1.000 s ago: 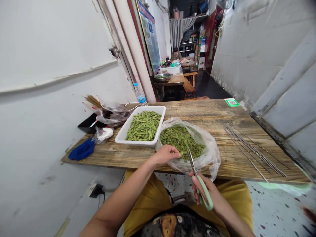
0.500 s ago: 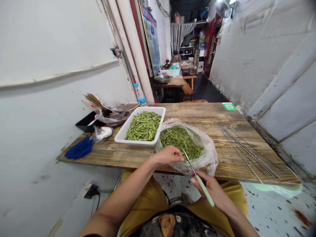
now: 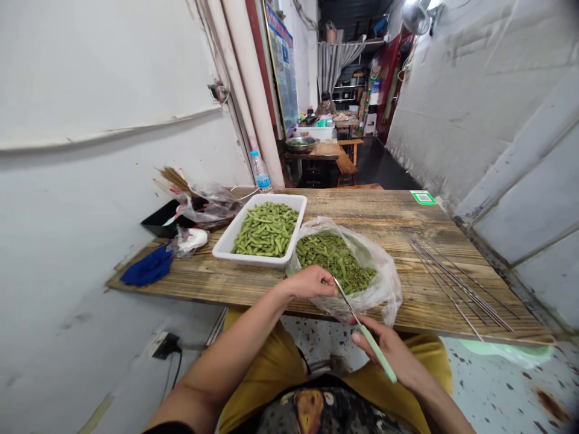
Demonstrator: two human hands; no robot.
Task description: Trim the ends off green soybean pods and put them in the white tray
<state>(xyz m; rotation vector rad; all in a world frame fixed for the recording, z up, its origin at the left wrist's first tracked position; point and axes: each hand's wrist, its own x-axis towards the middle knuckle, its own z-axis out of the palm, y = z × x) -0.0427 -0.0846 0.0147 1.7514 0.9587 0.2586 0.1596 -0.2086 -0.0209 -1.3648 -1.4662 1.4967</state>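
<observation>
My right hand [image 3: 384, 343] grips a small knife with a pale green handle [image 3: 377, 354]. Its narrow blade points up and away, its tip close to the fingers of my left hand [image 3: 313, 282]. Those fingers are pinched together; whatever they hold is hidden. Both hands are at the near side of an open clear plastic bag [image 3: 388, 278] with green pods and trimmed bits [image 3: 337, 256] inside. Left of the bag stands a white tray [image 3: 221, 248] heaped with whole green soybean pods [image 3: 266, 229].
Several metal skewers [image 3: 456, 286] lie on the right of the wooden table [image 3: 362, 205]. At the left are a blue cloth [image 3: 147, 269], a black box [image 3: 160, 220] and plastic wrapping. A water bottle [image 3: 261, 173] stands behind the tray. A person [image 3: 325, 105] sits farther back.
The view has shifted slightly. Both hands and the knife hold nearly the same position, with the blade tip still by my left fingers.
</observation>
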